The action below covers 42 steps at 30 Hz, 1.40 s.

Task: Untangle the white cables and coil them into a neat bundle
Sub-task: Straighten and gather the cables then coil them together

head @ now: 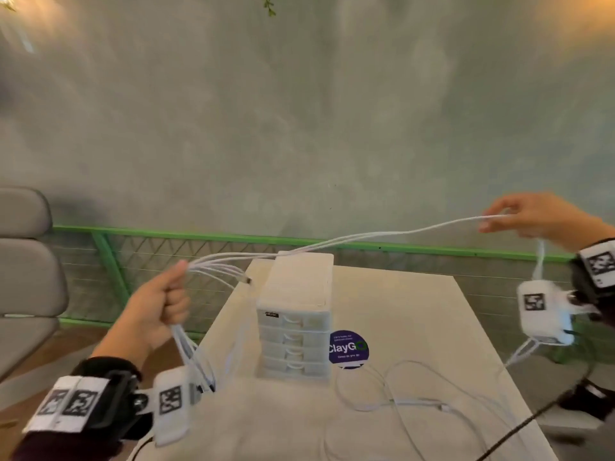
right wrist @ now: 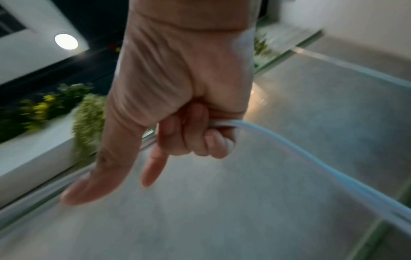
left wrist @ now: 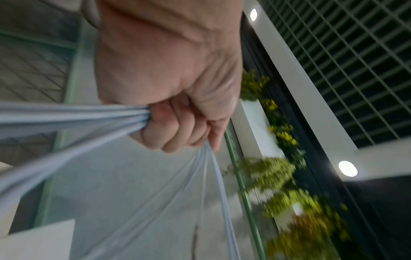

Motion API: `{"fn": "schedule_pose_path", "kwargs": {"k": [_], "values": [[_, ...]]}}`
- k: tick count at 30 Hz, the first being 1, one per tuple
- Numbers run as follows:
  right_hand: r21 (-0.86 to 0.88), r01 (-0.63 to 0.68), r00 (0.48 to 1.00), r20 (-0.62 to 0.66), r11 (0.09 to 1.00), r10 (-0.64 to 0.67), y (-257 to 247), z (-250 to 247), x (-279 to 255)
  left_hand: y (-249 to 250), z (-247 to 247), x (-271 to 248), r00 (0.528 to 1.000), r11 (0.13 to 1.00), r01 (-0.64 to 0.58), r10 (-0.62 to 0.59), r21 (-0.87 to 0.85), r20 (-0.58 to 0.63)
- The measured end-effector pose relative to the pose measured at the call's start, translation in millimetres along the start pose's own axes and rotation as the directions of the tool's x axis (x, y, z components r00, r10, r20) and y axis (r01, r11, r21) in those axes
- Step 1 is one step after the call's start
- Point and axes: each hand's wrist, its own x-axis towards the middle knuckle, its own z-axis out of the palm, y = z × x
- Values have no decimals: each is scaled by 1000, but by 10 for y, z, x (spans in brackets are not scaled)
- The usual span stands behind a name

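My left hand (head: 166,304) is raised left of the table and grips a bunch of white cables (head: 213,264) in a fist. The left wrist view shows the fist (left wrist: 175,128) with strands (left wrist: 66,116) running out both sides. From there a few strands stretch across, above the drawer unit, to my right hand (head: 519,217), held high at the right. In the right wrist view its curled fingers (right wrist: 200,133) hold a white cable (right wrist: 289,149), while thumb and forefinger stick out. More white cable (head: 416,400) lies in loose loops on the table.
A small white drawer unit (head: 296,314) stands mid-table on the pale tabletop (head: 416,301), beside a round purple sticker (head: 348,348). A grey chair (head: 26,261) stands at the left. A green railing (head: 199,234) runs behind the table. A black cord (head: 532,417) crosses the table's right corner.
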Motion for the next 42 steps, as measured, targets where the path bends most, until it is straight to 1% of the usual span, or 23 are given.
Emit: {"fn": "schedule_pose_path", "kwargs": {"k": [2, 4, 5, 7, 8, 9, 10, 11, 12, 14, 16, 18, 20, 22, 24, 27, 28, 30, 33, 35, 36, 39, 42], "values": [[102, -27, 993, -111, 994, 39, 261, -178, -51, 74, -219, 26, 994, 996, -7, -3, -89, -112], [215, -55, 987, -134, 975, 85, 446, -253, -43, 87, -296, 67, 986, 991, -11, -12, -133, -167], [167, -62, 990, -114, 984, 81, 425, -214, -62, 84, -270, 89, 985, 989, -9, -17, -151, -170], [-160, -18, 998, -69, 987, 7, 212, 22, -122, 85, -75, 84, 992, 983, 16, -39, -181, -122], [-367, 20, 999, -28, 930, -33, 119, 198, -107, 86, 71, 64, 996, 979, 29, -45, -200, -77], [-543, 92, 995, 76, 835, -61, -42, 397, -138, 90, 238, 34, 998, 975, 38, -46, -220, -32], [-650, 183, 976, 208, 738, -58, -249, 596, -219, 95, 414, -12, 999, 973, 35, -34, -230, 7], [-682, 269, 944, 328, 680, -44, -458, 791, -324, 93, 591, -68, 999, 977, 13, -6, -214, 36], [-668, 336, 905, 425, 664, -30, -641, 958, -434, 73, 762, -119, 998, 986, -20, 28, -164, 48], [-548, 466, 821, 560, 695, -108, -1011, 1226, -675, -11, 1071, -231, 993, 995, -96, 94, 23, 64], [-401, 564, 762, 589, 722, -268, -1305, 1380, -783, -171, 1295, -314, 982, 960, -157, 128, 232, 136], [-316, 595, 766, 503, 739, -401, -1528, 1390, -780, -350, 1427, -399, 969, 880, -217, 144, 423, 199], [-249, 581, 783, 432, 775, -448, -1601, 1349, -689, -474, 1469, -446, 960, 856, -240, 138, 457, 246], [-168, 529, 798, 432, 832, -420, -1566, 1293, -597, -478, 1425, -459, 956, 858, -232, 114, 459, 270], [-84, 470, 815, 424, 878, -396, -1468, 1200, -500, -420, 1307, -429, 952, 826, -243, 103, 509, 289], [-33, 381, 884, 305, 924, -354, -1231, 978, -303, -366, 1058, -354, 955, 736, -260, 100, 625, 280], [-12, 343, 906, 267, 939, -327, -1147, 905, -237, -371, 974, -318, 961, 731, -240, 85, 638, 265], [6, 297, 926, 240, 955, -290, -1019, 807, -131, -390, 839, -241, 972, 719, -202, 64, 665, 227], [-19, 267, 946, 197, 963, -259, -913, 706, 2, -382, 666, -132, 988, 715, -154, 92, 682, 126], [-60, 249, 962, 126, 967, -240, -829, 544, 71, -350, 508, -98, 989, 676, -130, 136, 726, 50], [-82, 234, 971, 73, 969, -229, -773, 439, 106, -326, 406, -96, 986, 659, -113, 167, 744, 2], [-102, 166, 982, -79, 981, -174, -629, 130, 155, -252, 111, -104, 971, 663, -62, 212, 746, -108], [-45, 154, 966, -201, 987, -160, -563, -55, 202, -187, -53, -87, 929, 640, -8, 290, 769, -231]]}}
